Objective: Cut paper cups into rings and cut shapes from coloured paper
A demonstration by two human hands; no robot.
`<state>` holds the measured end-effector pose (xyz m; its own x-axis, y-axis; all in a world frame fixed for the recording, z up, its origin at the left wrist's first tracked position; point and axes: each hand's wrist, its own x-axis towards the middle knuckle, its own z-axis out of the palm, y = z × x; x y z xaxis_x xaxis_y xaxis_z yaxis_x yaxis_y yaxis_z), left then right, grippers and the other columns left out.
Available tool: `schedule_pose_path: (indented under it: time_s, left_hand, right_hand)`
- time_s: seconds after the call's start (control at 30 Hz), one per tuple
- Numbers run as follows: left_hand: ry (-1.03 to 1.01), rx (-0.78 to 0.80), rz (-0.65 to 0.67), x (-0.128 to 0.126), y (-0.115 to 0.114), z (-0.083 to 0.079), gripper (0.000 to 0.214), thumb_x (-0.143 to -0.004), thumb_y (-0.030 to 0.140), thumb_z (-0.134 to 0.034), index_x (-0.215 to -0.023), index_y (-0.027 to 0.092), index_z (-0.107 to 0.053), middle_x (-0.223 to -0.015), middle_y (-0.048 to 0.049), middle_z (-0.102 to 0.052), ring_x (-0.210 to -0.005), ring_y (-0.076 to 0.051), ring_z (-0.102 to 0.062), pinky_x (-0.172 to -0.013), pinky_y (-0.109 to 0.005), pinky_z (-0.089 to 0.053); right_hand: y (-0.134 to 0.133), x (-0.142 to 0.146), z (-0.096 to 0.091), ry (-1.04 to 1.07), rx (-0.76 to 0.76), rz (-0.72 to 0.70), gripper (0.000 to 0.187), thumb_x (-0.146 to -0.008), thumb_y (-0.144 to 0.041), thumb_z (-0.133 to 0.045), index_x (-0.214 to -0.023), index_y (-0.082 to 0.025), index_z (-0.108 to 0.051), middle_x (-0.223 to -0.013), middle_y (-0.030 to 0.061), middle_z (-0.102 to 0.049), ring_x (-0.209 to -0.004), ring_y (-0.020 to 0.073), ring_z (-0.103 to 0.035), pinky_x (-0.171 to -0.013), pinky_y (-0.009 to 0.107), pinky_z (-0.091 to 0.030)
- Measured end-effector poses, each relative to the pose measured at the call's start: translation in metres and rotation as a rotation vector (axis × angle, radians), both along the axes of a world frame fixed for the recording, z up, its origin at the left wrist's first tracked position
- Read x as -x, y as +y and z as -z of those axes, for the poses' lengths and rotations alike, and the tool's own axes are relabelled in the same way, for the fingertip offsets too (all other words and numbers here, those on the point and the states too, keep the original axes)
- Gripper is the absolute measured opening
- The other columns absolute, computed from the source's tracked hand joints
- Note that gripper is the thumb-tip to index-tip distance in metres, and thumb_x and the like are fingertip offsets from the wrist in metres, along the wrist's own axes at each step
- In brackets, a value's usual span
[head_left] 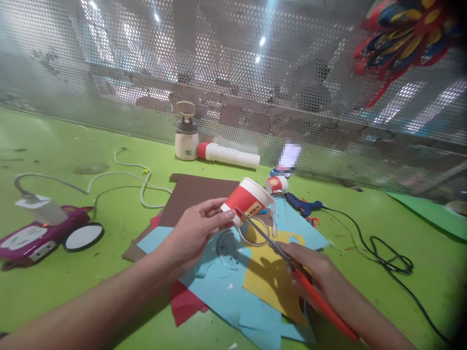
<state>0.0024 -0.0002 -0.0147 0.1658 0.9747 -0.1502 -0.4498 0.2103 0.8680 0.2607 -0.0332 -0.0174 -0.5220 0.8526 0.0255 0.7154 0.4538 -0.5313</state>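
Observation:
My left hand (199,228) grips a red and white paper cup (243,199), tilted with its rim toward the upper right. A pair of scissors (272,243) with orange-red handles is held in my right hand (321,272), and the blade tips reach the cup's side near its base. Whether the blades cut into the cup, I cannot tell. Below the cup lie a roll of tape (255,241), a clear protractor (226,249) and sheets of blue paper (219,291) and yellow paper (270,287).
Another paper cup (276,184) lies behind, beside a blue glue gun (304,204) with a black cord. At left sit a purple power strip (44,238) and a round black-edged disc (83,236). A spray bottle (186,141) and white tube (233,155) stand before the perforated metal panel (146,92).

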Motion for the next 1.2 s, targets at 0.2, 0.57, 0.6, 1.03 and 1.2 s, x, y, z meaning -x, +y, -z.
schedule_pose_path:
  time_s: [0.2, 0.57, 0.6, 1.03, 1.2]
  left_hand:
    - [0.037, -0.069, 0.025, -0.0018, 0.0, 0.0027, 0.045, -0.075, 0.025, -0.077, -0.115, 0.01, -0.063, -0.113, -0.0157, -0.068, -0.094, -0.022, -0.065, -0.084, -0.038, -0.054]
    - [0.104, -0.124, -0.003, -0.0031, -0.0045, 0.0022, 0.042, -0.075, 0.031, -0.077, -0.111, 0.014, -0.066, -0.115, -0.0128, -0.068, -0.096, -0.022, -0.064, -0.082, -0.036, -0.054]
    - [0.102, -0.119, -0.007, -0.0032, -0.0044, 0.0021, 0.042, -0.074, 0.031, -0.077, -0.111, 0.014, -0.066, -0.115, -0.0131, -0.068, -0.097, -0.022, -0.064, -0.082, -0.036, -0.054]
    - [0.199, -0.133, -0.049, 0.0019, 0.003, 0.0055, 0.048, -0.071, 0.028, -0.079, -0.114, 0.014, -0.062, -0.1, -0.0097, -0.071, -0.084, -0.018, -0.065, -0.079, -0.033, -0.051]
    - [0.216, -0.122, -0.041, -0.0021, -0.002, 0.0025, 0.05, -0.068, 0.027, -0.081, -0.112, 0.014, -0.062, -0.102, -0.0108, -0.072, -0.084, -0.018, -0.066, -0.078, -0.032, -0.05]
  right_hand:
    - [-0.0013, 0.0011, -0.0009, 0.0, 0.017, 0.016, 0.037, -0.092, -0.018, -0.043, -0.127, -0.022, -0.055, -0.098, 0.0048, -0.064, -0.086, 0.0218, -0.058, -0.078, 0.036, -0.045]
    - [-0.0054, -0.0016, 0.0016, -0.025, 0.018, 0.031, 0.037, -0.093, -0.019, -0.045, -0.128, -0.024, -0.053, -0.1, 0.0039, -0.063, -0.087, 0.0201, -0.058, -0.077, 0.034, -0.045]
    - [-0.0054, -0.0015, 0.0015, -0.024, 0.015, 0.026, 0.037, -0.093, -0.019, -0.046, -0.128, -0.024, -0.054, -0.099, 0.0036, -0.064, -0.086, 0.0197, -0.058, -0.076, 0.033, -0.045]
    - [-0.001, 0.0003, 0.0035, 0.022, 0.084, -0.002, 0.028, -0.093, -0.023, -0.043, -0.118, -0.024, -0.056, -0.101, 0.0034, -0.064, -0.088, 0.0211, -0.058, -0.078, 0.034, -0.045]
    - [-0.0017, 0.0012, 0.0065, 0.007, 0.066, 0.017, 0.035, -0.092, -0.021, -0.042, -0.124, -0.024, -0.054, -0.094, 0.002, -0.063, -0.081, 0.0203, -0.057, -0.073, 0.034, -0.045]
